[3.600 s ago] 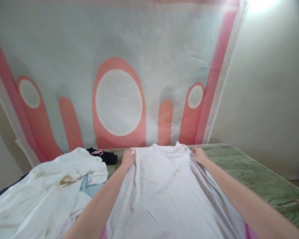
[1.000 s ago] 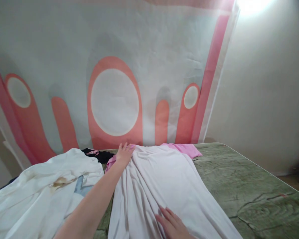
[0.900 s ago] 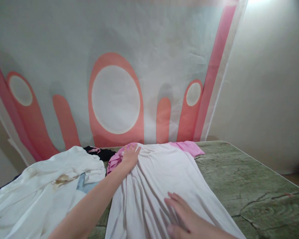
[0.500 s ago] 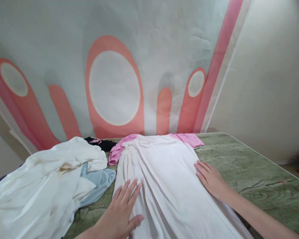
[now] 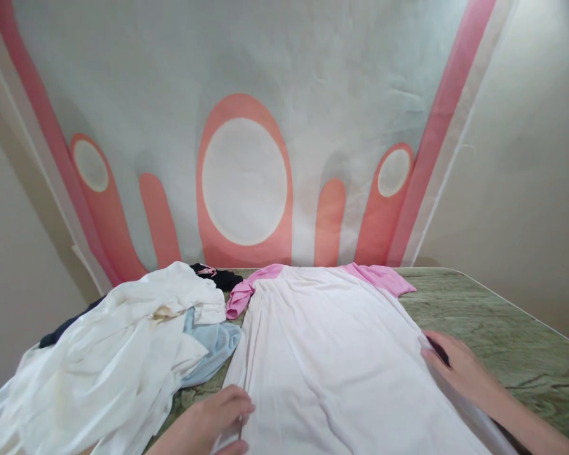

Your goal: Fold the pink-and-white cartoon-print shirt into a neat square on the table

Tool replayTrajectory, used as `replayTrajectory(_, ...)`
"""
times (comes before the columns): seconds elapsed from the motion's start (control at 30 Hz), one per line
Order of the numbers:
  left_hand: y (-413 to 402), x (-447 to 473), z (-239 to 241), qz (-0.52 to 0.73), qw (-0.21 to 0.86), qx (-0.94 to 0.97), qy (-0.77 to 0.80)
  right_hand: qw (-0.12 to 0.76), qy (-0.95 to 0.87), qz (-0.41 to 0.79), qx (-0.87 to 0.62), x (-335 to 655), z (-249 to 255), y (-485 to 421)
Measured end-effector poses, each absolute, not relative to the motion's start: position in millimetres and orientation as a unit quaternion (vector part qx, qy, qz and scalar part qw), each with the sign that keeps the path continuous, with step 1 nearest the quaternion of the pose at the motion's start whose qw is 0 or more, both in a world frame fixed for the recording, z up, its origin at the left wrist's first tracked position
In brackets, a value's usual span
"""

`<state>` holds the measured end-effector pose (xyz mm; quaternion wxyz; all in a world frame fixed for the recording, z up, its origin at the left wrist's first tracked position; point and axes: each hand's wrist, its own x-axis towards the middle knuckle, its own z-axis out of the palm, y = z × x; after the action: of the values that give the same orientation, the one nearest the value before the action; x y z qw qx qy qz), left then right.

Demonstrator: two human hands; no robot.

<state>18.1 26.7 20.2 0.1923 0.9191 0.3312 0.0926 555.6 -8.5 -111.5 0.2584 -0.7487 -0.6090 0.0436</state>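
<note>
Lying between both hands (image 5: 211, 412) (image 5: 465, 368), pink-sleeved white shirt (image 5: 344, 354), spread on table (image 5: 493, 322)

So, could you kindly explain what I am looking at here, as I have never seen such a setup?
There is no machine, only a person's bare left hand and right hand, seen by one head-worn camera looking forward and down. On the wood-patterned table lies a white garment with pink sleeves; left of it are heaped white clothes, a light blue cloth and a black item. Both hands are at the garment's side edges; whether either grips it is hard to tell.
</note>
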Motion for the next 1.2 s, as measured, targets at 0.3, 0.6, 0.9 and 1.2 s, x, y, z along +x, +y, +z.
replayTrajectory(0.3, 173.0, 70.6, -7.4, 0.179, 0.114, 0.858, 0.468, 0.401, -0.469, 0.257, -0.743, 504.1, -70.7, 53.8)
replayTrajectory(0.6, 116.1, 65.4, 16.8, 0.022, 0.218, 0.893, 0.394, 0.302, -0.577, 0.339, -0.679, 496.0, -49.3, -21.4)
replayTrajectory(0.9, 132.8, 100.5, 45.1, 0.051, 0.141, 0.917, 0.369, 0.413, -0.435, 0.451, -0.661, 506.1, -38.4, -37.9)
replayTrajectory(1.2, 71.9, 308.2, 33.5, 0.014, 0.247, 0.930, 0.271, 0.425, -0.390, 0.125, -0.807, 561.7, -55.1, 28.9)
